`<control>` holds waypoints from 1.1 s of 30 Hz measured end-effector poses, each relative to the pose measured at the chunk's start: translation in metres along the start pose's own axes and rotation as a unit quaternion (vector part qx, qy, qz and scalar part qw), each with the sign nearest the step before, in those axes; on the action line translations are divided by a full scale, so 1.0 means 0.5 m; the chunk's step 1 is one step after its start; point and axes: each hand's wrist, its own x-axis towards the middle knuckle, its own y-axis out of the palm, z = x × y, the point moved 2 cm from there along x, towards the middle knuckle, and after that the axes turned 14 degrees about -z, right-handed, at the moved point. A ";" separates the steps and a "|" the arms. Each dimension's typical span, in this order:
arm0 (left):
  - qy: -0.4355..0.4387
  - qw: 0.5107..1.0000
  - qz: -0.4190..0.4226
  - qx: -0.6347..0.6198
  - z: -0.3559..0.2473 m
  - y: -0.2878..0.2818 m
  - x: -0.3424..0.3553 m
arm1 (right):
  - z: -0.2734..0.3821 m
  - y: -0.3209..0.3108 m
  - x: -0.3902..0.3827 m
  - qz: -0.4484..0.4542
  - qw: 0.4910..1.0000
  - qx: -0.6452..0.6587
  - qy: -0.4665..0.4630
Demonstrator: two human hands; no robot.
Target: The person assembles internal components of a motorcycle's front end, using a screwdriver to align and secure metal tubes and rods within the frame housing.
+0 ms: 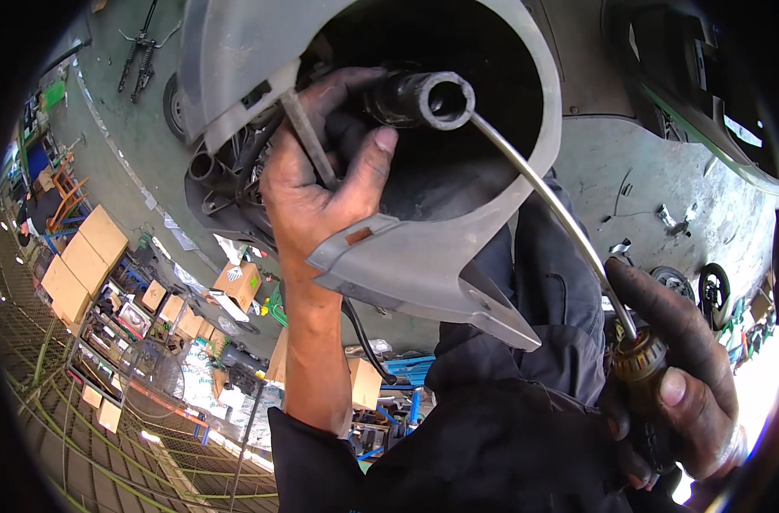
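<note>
My left hand [299, 192] reaches through a gap in a curved grey plastic cover [415, 261]. Its fingers curl round a black metal tube [398, 101] inside the cover's round opening, with the thumb on the near side; the fingertips are hidden behind the tube. A narrow grey bar [308, 137] crosses in front of the palm. At lower right, my right hand [693, 376] is closed round the handle of a long-shafted screwdriver [553, 203]. The shaft slants up and left, its far end meeting the rim of the tube's open end; the very tip cannot be seen.
Behind the cover are dark frame parts [210, 175]. Cardboard boxes [86, 261] and a wire-guarded fan [154, 376] stand at left. A front fork [141, 51] lies on the floor at upper left. Dark bodywork [688, 77] fills the upper right, with wheels [712, 291] below it.
</note>
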 end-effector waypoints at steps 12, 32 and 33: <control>-0.007 1.000 0.029 0.009 -0.013 0.007 -0.001 | 0.027 -0.012 0.054 0.044 0.995 -0.036 -0.085; 0.052 0.988 0.028 0.140 -0.003 -0.013 -0.013 | 0.087 -0.101 0.054 0.072 0.974 -0.142 -0.160; 0.050 0.987 0.031 0.147 -0.006 -0.013 -0.014 | 0.097 -0.104 0.061 0.077 0.960 -0.168 -0.209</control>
